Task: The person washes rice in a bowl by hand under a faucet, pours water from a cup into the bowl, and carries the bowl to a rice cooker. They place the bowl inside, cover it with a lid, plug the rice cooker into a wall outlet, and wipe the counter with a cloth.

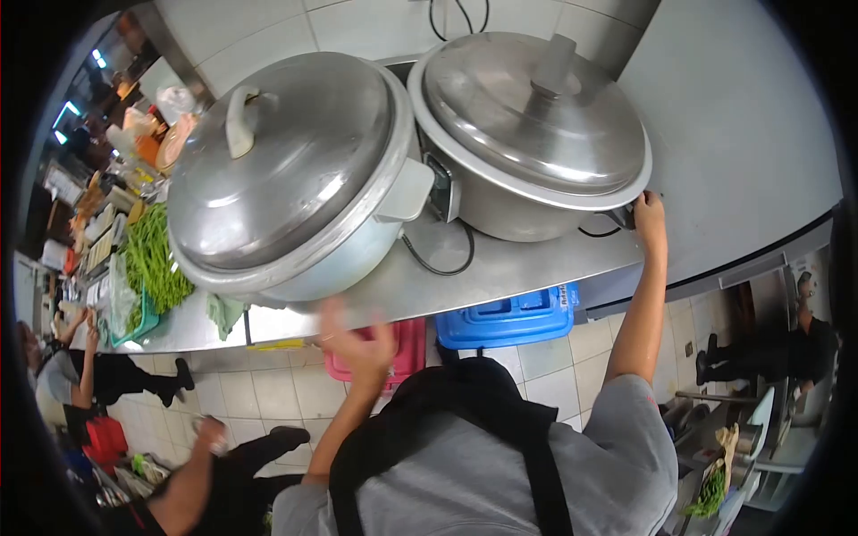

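Two large metal pots with domed lids stand side by side on a steel counter point(536, 259). The left pot point(331, 277) has a pale lid handle and a pale side handle. On the right pot point(518, 219), the lid carries an upright metal grip. My right hand point(650, 217) is closed at this pot's right side, by its rim, around something dark that I cannot make out. Below the left pot, in front of the counter edge, my left hand point(362, 344) is smeared by motion; its fingers look apart, with nothing visible in them.
Black cables point(447, 263) lie by the pots. A blue lidded bin point(505, 322) and a red one point(402, 353) stand below the counter. Green vegetables point(156, 259) fill a basket at left. A grey panel point(742, 134) rises at right. Other people are at left and far right.
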### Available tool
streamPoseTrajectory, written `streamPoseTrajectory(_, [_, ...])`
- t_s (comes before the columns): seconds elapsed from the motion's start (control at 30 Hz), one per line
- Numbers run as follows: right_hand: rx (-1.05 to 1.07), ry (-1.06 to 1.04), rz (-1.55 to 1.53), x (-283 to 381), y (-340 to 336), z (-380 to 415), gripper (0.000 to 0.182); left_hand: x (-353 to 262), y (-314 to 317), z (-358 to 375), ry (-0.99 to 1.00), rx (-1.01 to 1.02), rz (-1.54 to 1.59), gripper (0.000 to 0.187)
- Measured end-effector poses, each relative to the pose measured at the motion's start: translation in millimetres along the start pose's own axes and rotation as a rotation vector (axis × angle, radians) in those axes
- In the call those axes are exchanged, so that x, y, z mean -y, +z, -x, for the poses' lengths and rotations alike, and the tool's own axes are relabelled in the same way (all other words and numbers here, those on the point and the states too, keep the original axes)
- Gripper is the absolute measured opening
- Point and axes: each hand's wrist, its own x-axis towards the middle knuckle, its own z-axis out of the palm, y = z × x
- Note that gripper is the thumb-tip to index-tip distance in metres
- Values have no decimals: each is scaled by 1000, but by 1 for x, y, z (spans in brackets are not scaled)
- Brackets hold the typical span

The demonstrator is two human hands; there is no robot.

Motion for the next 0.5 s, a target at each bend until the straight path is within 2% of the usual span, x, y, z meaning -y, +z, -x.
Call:
streamPoseTrajectory(0.03, [36, 73, -128, 4, -3, 6, 40, -7, 9, 8, 170, 193, 86, 63])
streamPoseTrajectory(0.1, [110, 231, -365, 7, -8, 20, 46, -42, 36, -8, 120, 365, 347, 63])
streamPoseTrajectory(0.17, [94, 179, -427, -1, -5, 28, 48, -37, 92, -23, 66, 413, 513, 70])
streamPoseTrajectory(0.23, [59, 135, -581, -16, 1, 25, 52, -36, 139, -42, 63, 368, 534, 75])
streamPoseTrajectory(0.33, [8, 131, -736, -18, 9, 33, 52, -38, 173, -66, 82, 326, 445, 76])
streamPoseTrajectory(0.4, [-13, 119, -734, -17, 8, 45, 51, -36, 180, -76, 110, 278, 430, 75])
streamPoseTrajectory(0.47, [-95, 117, -794, -16, 12, 58, 50, -35, 178, -83, 38, 353, 423, 72])
streamPoseTrajectory(0.5, [-100, 129, -773, -11, 9, 65, 49, -30, 182, -83, 50, 313, 484, 72])
